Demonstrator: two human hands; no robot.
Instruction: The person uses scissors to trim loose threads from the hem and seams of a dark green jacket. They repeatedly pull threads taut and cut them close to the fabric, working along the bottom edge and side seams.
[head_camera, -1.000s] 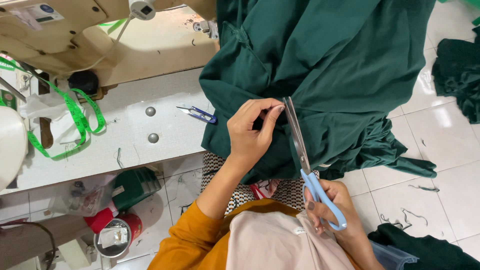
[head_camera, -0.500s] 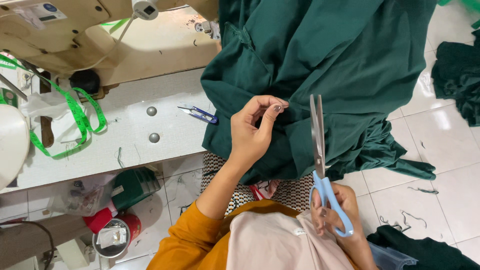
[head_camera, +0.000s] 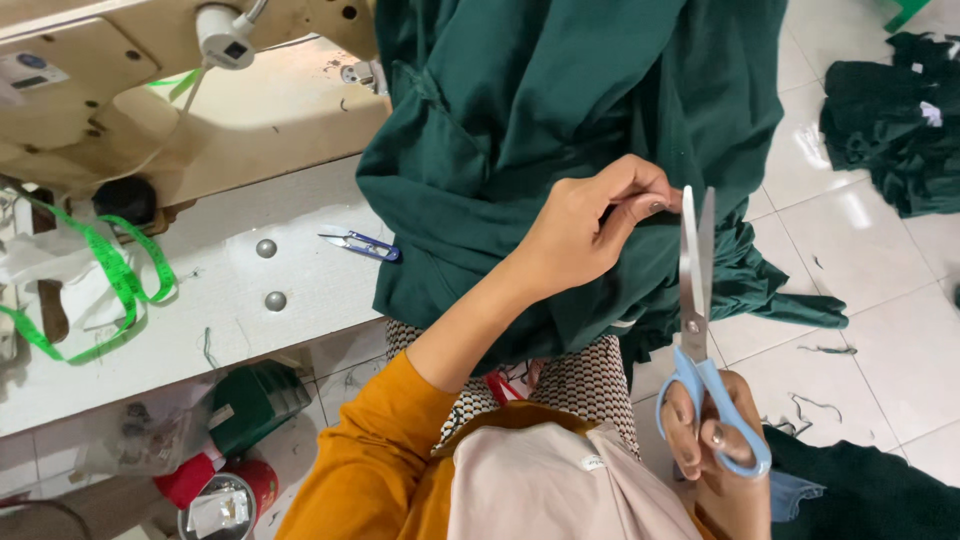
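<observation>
A large dark green garment (head_camera: 560, 110) is draped from the white bench (head_camera: 230, 300) over the person's lap and down toward the tiled floor (head_camera: 880, 300). A cream sewing machine (head_camera: 150, 90) is seen at the upper left of the bench, its arm reaching over the fabric's edge. A second heap of dark green cloth (head_camera: 890, 110) is left on the floor at the upper right, well apart from the lap.

A fold of the garment is pinched between thumb and fingers of the left hand (head_camera: 590, 230), which is closed on the cloth. Blue-handled scissors (head_camera: 700, 320) are gripped by the right hand (head_camera: 715, 450), fingers through the loops; the blades are held upright and shut, just beside the pinched fold.

A bright green measuring tape (head_camera: 115, 280) is looped at the bench's left side. Small blue thread snips (head_camera: 362, 243) are laid on the bench near the garment's edge. Thread scraps (head_camera: 825, 349) are scattered on the tiles.
</observation>
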